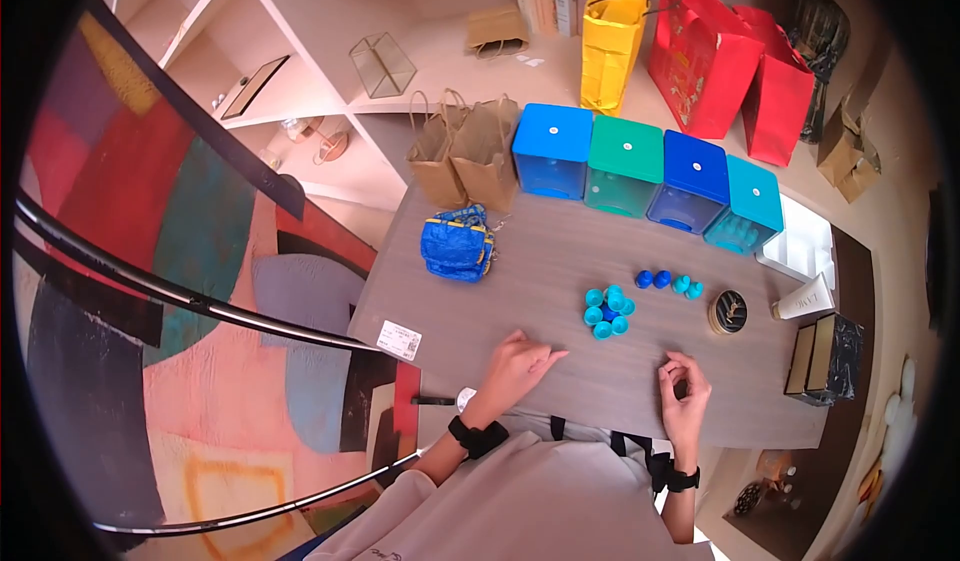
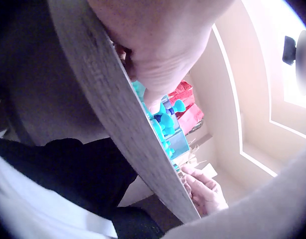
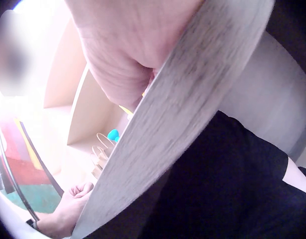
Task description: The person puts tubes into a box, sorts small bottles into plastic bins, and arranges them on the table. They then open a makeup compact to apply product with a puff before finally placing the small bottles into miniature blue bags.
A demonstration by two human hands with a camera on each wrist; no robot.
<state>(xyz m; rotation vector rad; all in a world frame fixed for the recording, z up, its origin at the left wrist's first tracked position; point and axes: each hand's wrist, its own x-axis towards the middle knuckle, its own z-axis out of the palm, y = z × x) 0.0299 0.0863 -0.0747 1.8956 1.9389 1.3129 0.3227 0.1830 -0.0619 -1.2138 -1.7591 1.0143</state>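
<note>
My left hand (image 1: 515, 369) rests at the table's front edge, fingers loosely bent, thumb and index finger reaching right, nothing held. To its right my right hand (image 1: 685, 399) lies by the same edge with loosely curled fingers and a gap inside them, also holding nothing. Beyond and between both hands stands a ring of small turquoise cup-shaped pieces (image 1: 602, 330) around a dark blue piece (image 1: 608, 313). Farther back and right, two dark blue peg-like pieces (image 1: 653, 279) stand beside two turquoise ones (image 1: 688, 287). In the left wrist view, turquoise pieces (image 2: 165, 123) show past the hand.
Lidded boxes in blue (image 1: 555, 161), green (image 1: 625, 176), dark blue (image 1: 690, 189) and teal (image 1: 745, 211) line the back. A small blue bag (image 1: 457, 249) and paper bags (image 1: 485, 151) stand left. Rightward are a round black case (image 1: 728, 313), white tube (image 1: 805, 299) and black box (image 1: 828, 361).
</note>
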